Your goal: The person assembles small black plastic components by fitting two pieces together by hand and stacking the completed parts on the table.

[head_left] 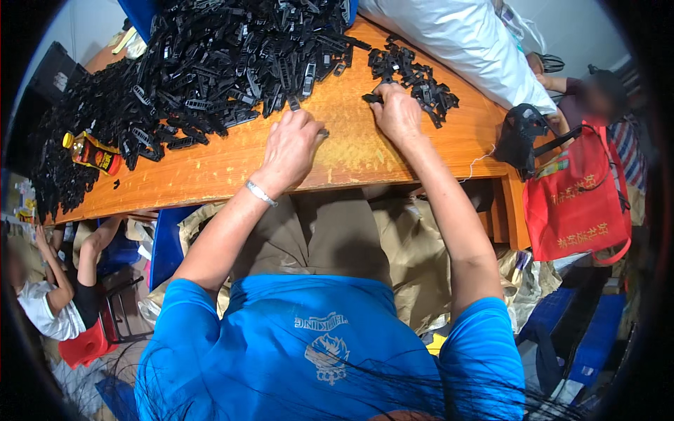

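Observation:
My left hand (289, 146) is over the table at the near edge of a big heap of black plastic parts (232, 56). Its fingers are curled, and the end of a small dark piece (323, 133) sticks out by the thumb. A black part (293, 103) lies at the fingertips; whether they grip it is unclear. Farther right, my right hand (399, 118) pinches a small black plastic part (372, 98) between thumb and finger. It is beside a smaller pile of short black pieces (432, 95).
A yellow-capped bottle (95, 153) lies by the heap on the wooden table (351, 158). A white sack (463, 42) rests at the back right. A black bag (521, 137) and red bag (576, 200) hang at the right end. Other people sit at far left and right.

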### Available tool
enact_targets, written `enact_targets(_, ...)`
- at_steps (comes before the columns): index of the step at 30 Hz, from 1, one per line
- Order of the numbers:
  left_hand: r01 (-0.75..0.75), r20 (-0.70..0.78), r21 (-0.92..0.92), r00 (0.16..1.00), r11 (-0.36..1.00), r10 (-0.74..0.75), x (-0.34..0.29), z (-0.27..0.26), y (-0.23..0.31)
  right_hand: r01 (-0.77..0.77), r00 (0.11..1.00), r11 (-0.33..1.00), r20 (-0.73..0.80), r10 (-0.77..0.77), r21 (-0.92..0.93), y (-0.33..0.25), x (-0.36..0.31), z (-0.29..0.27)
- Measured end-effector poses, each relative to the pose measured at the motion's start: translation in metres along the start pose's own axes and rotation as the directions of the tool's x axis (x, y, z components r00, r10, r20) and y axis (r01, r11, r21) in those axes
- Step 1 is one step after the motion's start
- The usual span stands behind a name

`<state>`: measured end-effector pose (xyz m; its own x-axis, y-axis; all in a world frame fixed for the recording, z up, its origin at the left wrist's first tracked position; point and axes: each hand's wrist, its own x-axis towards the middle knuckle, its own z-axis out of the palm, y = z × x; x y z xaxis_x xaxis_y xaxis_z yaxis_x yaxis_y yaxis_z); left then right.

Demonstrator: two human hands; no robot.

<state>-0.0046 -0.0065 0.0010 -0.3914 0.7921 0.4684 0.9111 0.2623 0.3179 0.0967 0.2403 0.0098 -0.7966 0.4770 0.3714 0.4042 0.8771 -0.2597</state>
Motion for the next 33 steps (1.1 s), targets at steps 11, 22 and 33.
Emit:
enact_targets(11, 0.033, -0.098, -0.089, 0.994, 0.996, -0.042, -0.017, -0.015, -0.004, 0.028, 0.994, 0.969, -0.113, 0.0, 0.247, -0.014, -0.036, 0.0)
enact_targets(22, 0.053, -0.127, -0.106, 0.99, 0.993, -0.066, -0.021, -0.013, -0.008, 0.199, 0.974, 0.955, 0.061, -0.217, 0.218, -0.046, -0.055, -0.014)
enact_targets(33, 0.107, -0.109, -0.122, 0.987, 0.987, -0.121, -0.029, -0.016, -0.016, 0.386, 0.912, 0.916, 0.101, -0.397, 0.111, -0.029, -0.01, -0.008)
